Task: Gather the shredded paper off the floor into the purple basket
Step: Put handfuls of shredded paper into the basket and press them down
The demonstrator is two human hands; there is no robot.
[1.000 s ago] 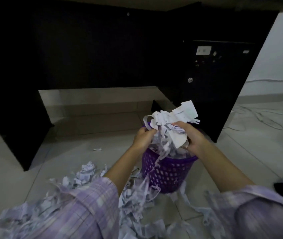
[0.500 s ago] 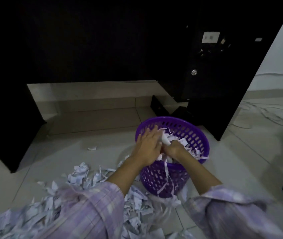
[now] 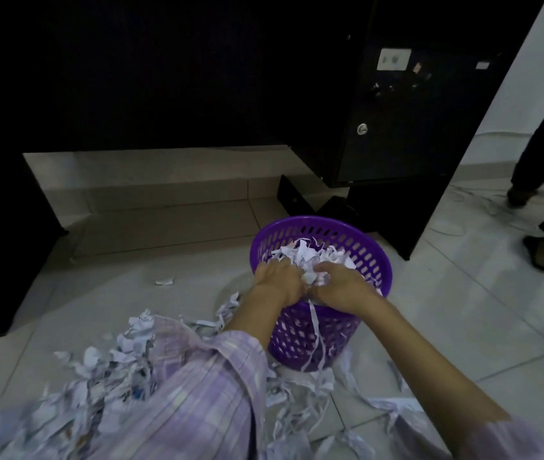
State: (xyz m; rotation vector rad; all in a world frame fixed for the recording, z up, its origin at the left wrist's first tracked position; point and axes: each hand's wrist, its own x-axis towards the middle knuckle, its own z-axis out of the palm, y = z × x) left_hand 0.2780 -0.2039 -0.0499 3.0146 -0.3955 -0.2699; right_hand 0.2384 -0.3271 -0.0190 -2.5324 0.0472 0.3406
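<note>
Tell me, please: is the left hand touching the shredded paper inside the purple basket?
Touching. In the head view the left hand presses into the shredded paper heaped inside the purple basket.

One basket (image 3: pixel 356 230), two hands (image 3: pixel 278 280).
</note>
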